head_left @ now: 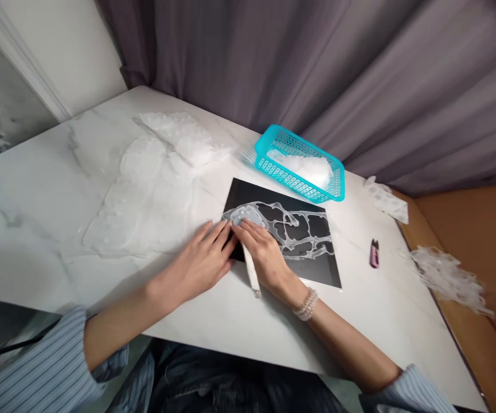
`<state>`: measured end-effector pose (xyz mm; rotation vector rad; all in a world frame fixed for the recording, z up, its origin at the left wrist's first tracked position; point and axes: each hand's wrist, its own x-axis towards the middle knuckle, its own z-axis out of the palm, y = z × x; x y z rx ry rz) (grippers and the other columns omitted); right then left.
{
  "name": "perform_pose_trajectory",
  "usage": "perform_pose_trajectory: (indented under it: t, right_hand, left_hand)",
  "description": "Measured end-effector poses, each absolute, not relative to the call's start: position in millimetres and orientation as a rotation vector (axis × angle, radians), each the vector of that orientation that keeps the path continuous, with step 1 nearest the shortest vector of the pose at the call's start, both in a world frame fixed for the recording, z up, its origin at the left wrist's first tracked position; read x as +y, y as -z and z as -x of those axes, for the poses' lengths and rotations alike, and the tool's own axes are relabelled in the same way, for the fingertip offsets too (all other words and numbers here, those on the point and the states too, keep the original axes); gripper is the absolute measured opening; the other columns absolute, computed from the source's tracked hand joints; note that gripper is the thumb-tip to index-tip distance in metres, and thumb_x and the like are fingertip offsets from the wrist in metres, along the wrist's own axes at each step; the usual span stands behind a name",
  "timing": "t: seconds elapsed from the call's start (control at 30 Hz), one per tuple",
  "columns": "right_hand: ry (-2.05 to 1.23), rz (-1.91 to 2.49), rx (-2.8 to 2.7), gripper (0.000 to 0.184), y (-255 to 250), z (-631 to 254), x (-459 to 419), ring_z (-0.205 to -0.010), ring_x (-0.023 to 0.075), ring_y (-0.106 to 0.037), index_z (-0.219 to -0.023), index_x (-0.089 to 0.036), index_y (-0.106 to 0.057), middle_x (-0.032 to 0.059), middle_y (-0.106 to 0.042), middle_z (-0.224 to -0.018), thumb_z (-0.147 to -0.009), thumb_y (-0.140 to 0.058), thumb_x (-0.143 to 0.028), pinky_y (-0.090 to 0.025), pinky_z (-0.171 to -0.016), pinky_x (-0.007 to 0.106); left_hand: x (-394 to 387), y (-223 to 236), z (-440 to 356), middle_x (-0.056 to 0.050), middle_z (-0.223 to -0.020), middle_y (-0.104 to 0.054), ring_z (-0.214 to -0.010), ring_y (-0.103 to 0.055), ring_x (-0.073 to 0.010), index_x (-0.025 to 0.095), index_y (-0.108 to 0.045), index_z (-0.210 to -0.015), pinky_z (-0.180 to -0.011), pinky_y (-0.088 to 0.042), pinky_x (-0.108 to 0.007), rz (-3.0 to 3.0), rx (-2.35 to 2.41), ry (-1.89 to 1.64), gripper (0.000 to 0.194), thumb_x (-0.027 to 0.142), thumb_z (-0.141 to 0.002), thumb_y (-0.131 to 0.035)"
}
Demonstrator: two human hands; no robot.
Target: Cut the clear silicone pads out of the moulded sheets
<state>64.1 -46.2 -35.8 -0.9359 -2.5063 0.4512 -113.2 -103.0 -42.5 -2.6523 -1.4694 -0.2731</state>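
Observation:
A black sheet point(314, 268) lies on the white marble table point(36, 229), carrying a raised, translucent whitish pattern of looping lines point(299, 229). My left hand point(202, 264) rests flat, its fingertips on the sheet's near-left edge, holding nothing I can see. My right hand point(265, 255), wearing a pearl bracelet, sits on the pattern's left end. It grips a white stick-shaped tool point(251, 271), whose tip is hidden beneath my fingers. Part of the pattern is covered by both hands.
Thin clear peeled sheets point(144, 183) spread over the table's left side. A teal plastic basket point(299, 163) holding white material stands behind the black sheet. A small pink cutter point(374, 253) and clear scraps point(385, 199) lie to the right, with more scraps point(445, 275) by the table's edge.

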Motion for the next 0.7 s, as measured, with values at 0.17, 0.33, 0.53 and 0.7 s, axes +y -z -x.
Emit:
perform_pose_trajectory:
  t: [0.17, 0.33, 0.53, 0.7]
  right_hand:
    - [-0.944, 1.217, -1.648, 0.026, 18.5, -119.6, -3.9, -0.09, 0.0245, -0.072, -0.106, -0.02, -0.068, 0.01, -0.073, -0.103, -0.093, -0.054, -0.038, -0.058, -0.084, 0.049]
    - [-1.136, 1.268, -1.356, 0.02, -3.8, -199.8, 34.8, -0.088, 0.0266, -0.072, -0.092, -0.023, -0.069, 0.0066, -0.074, -0.088, -0.086, -0.063, -0.041, -0.058, -0.084, 0.052]
    - [-1.272, 1.153, -1.283, 0.026, -26.6, -169.4, 7.8, -0.099, 0.0254, -0.071, -0.104, -0.022, -0.069, 0.0078, -0.074, -0.101, -0.088, -0.062, -0.042, -0.055, -0.092, 0.049]
    - [-1.253, 1.031, -1.745, 0.025, -58.6, -130.6, -30.9, -0.104, 0.0249, -0.068, -0.105, -0.026, -0.071, 0.0065, -0.073, -0.109, -0.091, -0.059, -0.043, -0.053, -0.094, 0.047]
  left_hand:
    - [-104.5, 36.7, 111.0, -0.023, -0.146, -0.047, -0.139, -0.04, -0.0331, 0.006, -0.044, -0.142, -0.114, -0.03, -0.051, 2.607, -1.453, 0.229, 0.051, 0.032, -0.098, -0.039]
    - [-104.9, 30.9, 107.7, -0.021, -0.143, -0.051, -0.135, -0.044, -0.0315, 0.008, -0.051, -0.137, -0.112, -0.032, -0.049, 2.59, -1.474, 0.238, 0.046, 0.03, -0.098, -0.041]
    - [-79.0, -12.9, 87.8, -0.015, -0.097, -0.071, -0.107, -0.062, -0.0297, 0.012, -0.071, -0.089, -0.093, -0.047, -0.046, 2.732, -1.753, 0.532, 0.039, 0.031, -0.098, -0.038]
    - [-35.8, -33.4, 67.7, -0.01, -0.075, -0.072, -0.074, -0.07, -0.0222, 0.015, -0.071, -0.082, -0.071, -0.055, -0.036, 2.596, -2.775, 1.892, 0.063, 0.062, -0.094, -0.03]
